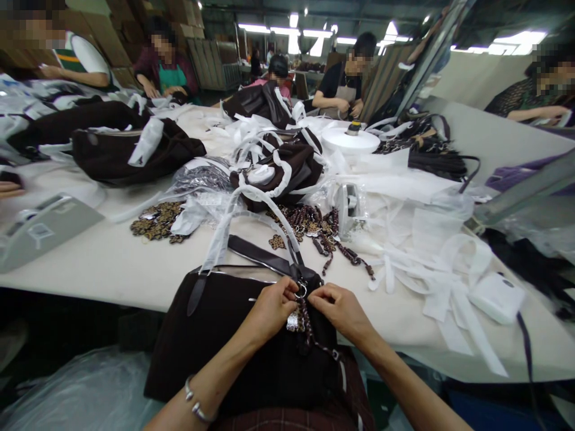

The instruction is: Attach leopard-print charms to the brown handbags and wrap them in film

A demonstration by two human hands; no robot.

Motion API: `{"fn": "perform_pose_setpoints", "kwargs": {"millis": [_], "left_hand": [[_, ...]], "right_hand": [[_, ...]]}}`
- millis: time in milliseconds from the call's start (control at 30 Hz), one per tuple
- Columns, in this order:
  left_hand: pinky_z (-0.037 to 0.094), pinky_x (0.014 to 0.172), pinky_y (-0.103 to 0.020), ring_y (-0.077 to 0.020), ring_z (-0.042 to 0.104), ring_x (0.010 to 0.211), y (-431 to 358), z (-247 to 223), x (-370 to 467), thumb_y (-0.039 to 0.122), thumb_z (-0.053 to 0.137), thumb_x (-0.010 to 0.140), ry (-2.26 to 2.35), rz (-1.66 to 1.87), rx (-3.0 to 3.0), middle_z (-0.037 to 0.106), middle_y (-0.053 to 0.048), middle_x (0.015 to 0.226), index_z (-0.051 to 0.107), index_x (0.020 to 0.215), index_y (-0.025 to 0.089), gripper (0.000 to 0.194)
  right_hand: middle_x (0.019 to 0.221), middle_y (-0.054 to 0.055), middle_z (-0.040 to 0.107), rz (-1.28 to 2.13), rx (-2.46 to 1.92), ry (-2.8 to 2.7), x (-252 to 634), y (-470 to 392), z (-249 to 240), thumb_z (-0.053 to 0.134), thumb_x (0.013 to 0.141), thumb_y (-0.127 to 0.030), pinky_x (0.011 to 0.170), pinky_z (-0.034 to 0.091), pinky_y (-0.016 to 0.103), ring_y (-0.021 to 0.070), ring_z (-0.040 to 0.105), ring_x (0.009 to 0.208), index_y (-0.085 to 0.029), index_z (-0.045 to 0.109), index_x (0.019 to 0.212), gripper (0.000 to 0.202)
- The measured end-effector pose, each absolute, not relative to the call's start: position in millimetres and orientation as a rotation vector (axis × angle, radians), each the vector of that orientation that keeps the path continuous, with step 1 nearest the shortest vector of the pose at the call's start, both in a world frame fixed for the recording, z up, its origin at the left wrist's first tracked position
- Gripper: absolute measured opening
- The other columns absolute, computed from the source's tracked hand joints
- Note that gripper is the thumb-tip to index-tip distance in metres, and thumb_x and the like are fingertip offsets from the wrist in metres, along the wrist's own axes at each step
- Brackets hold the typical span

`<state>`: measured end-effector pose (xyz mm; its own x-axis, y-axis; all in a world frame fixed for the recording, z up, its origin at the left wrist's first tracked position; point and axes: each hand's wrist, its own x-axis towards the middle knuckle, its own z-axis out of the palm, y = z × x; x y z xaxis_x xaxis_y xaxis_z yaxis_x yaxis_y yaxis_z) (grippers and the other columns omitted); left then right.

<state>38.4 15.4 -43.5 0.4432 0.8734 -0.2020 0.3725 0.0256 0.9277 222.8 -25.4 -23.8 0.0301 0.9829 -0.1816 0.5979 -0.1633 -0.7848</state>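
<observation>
A dark brown handbag (224,335) rests on my lap against the table's front edge, its strap wrapped in white paper. My left hand (269,308) and my right hand (344,311) meet at the bag's metal ring (300,291) by the strap end. Both pinch at the ring, where a beaded charm chain (308,326) with a small tag hangs down between the hands. A silver bracelet (195,402) circles my left wrist.
The cream table (117,263) carries loose leopard-print charms (157,220), beaded chains (323,230), more brown bags (135,152), white paper strips (431,281), a paper roll (350,140), a tape dispenser (42,230) and a white device (496,296). Several other people work around the far side.
</observation>
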Motion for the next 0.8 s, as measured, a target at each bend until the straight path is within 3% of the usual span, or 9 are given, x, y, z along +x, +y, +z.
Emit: {"fn": "perform_pose_setpoints", "kwargs": {"millis": [167,267,333,533,800], "left_hand": [[0.042,0.062,-0.023,-0.0134,0.057,0.069,20.3,-49.3,35.4,0.008,0.058,0.069,1.074,0.531,1.485,0.063,0.0,0.077,0.059,0.095,0.017,0.028],[0.042,0.062,-0.022,-0.0124,0.057,0.068,23.1,-51.5,36.2,0.01,0.059,0.07,1.026,0.526,1.426,0.062,0.001,0.077,0.057,0.097,0.017,0.028],[0.041,0.062,-0.022,-0.0117,0.056,0.067,24.1,-51.1,37.2,0.009,0.059,0.069,1.004,0.523,1.391,0.061,0.001,0.077,0.056,0.097,0.017,0.029],[0.04,0.062,-0.021,-0.0108,0.055,0.067,25.4,-43.7,37.9,0.008,0.054,0.069,0.953,0.505,1.321,0.059,0.001,0.077,0.055,0.094,0.017,0.026],[0.038,0.059,-0.021,-0.0105,0.053,0.065,23.9,-44.9,38.4,0.007,0.055,0.07,0.967,0.512,1.351,0.059,0.002,0.076,0.056,0.097,0.016,0.029]], "right_hand": [[0.084,0.004,0.068,0.659,-1.825,-1.96,218.2,-29.7,-9.3,0.053,0.092,-0.031,0.078,0.038,0.032,0.0195,0.061,0.083,-0.024,0.073,0.082,0.023],[0.095,0.005,0.067,0.476,-1.807,-2.077,211.8,-31.8,-1.3,0.061,0.088,-0.036,0.081,0.035,0.034,0.0226,0.059,0.092,-0.024,0.069,0.097,0.017],[0.098,0.006,0.067,0.443,-1.786,-2.149,207.8,-32.1,0.1,0.065,0.083,-0.029,0.08,0.034,0.034,0.0233,0.058,0.093,-0.022,0.065,0.103,0.021],[0.09,0.005,0.067,0.486,-1.817,-2.221,202.6,-28.9,-8.4,0.056,0.075,-0.009,0.079,0.032,0.032,0.0219,0.058,0.089,-0.021,0.06,0.094,0.022],[0.08,0.002,0.068,0.797,-1.836,-1.907,211.1,-23.8,-14.8,0.056,0.077,-0.015,0.069,0.039,0.027,0.0175,0.059,0.075,-0.021,0.061,0.082,0.01]]}}
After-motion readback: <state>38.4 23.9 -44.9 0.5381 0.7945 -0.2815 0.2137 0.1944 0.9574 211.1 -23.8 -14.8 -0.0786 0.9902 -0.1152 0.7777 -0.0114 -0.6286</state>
